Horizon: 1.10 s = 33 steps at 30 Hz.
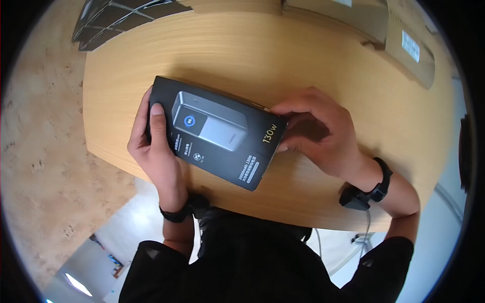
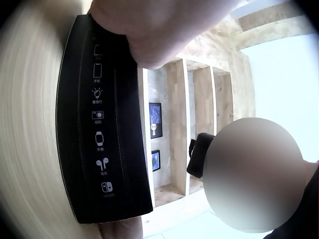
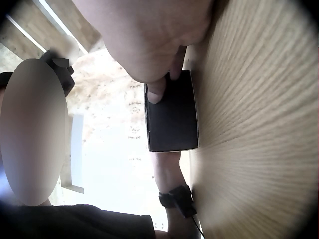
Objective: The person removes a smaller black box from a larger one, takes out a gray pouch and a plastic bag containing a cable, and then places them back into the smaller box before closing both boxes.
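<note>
A black power bank box [image 1: 212, 132], printed with a grey power bank and "130W", is held tilted over the table with its front face up. My left hand [image 1: 157, 144] grips its left end, the thumb lying on the front face and the fingers going out of sight behind. At the opposite end, my right hand [image 1: 326, 132] is curled, index finger at the upper corner and thumb at the end edge. The right wrist view shows the thumb tip against the plain black end face [image 3: 173, 122]. A row of white device icons runs along the box's side [image 2: 102, 129] in the left wrist view.
The wooden table [image 1: 242, 45] lies beneath. An open cardboard box [image 1: 404, 43] stands at the far right, and a dark panel with pale lines [image 1: 121, 20] at the far left. Black bands with small cameras circle both wrists; a cable [image 1: 368, 227] hangs from the right one.
</note>
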Available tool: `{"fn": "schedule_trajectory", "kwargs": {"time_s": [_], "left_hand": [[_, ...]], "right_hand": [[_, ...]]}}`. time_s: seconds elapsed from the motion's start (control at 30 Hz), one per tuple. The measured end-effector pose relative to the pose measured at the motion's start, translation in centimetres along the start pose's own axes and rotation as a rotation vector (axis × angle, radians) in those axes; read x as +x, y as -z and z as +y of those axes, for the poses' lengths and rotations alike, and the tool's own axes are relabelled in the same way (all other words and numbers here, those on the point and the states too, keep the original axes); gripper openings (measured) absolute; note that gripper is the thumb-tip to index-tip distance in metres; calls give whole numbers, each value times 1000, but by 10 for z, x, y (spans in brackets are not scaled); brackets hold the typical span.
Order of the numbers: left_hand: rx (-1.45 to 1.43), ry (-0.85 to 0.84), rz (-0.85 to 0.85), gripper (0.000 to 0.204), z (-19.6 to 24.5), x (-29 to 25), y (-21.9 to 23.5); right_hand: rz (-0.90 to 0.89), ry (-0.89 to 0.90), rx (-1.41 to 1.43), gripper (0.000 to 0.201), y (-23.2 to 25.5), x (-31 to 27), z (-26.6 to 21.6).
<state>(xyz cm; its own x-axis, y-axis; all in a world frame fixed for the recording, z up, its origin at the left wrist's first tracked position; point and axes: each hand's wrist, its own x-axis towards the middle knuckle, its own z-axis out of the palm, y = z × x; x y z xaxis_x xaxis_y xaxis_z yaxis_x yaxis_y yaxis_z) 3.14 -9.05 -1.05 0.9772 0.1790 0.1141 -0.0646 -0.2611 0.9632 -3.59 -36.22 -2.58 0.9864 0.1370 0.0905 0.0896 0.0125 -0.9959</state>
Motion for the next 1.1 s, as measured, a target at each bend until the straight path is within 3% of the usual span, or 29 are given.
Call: {"fn": "schedule_trajectory", "kwargs": {"time_s": [0.4,0.5,0.6,0.73,0.83,0.9,1.1], "left_hand": [[-6,103,7,32,13,-1,4],[-17,29,-44,33,13,-1,10],[-187,83,-157,43,13,-1,17],[-249,129,-304,60,-9,-14,28],[-272,58,-357,68,-9,-21,35],[-296,21,-364,72,-8,-29,45],[-308,-41,-482,77,-25,-30,53]], "right_hand": [[-42,-36,44,55,8,3,7],[-142,-35,-85,63,18,1,9],[-224,-28,-176,79,25,11,-1],[-272,252,-749,87,9,6,-29],[-341,316,-930,87,-19,11,-44],[-299,351,-1003,87,-38,12,-35],[-274,328,-1058,87,-36,-1,-32]]}}
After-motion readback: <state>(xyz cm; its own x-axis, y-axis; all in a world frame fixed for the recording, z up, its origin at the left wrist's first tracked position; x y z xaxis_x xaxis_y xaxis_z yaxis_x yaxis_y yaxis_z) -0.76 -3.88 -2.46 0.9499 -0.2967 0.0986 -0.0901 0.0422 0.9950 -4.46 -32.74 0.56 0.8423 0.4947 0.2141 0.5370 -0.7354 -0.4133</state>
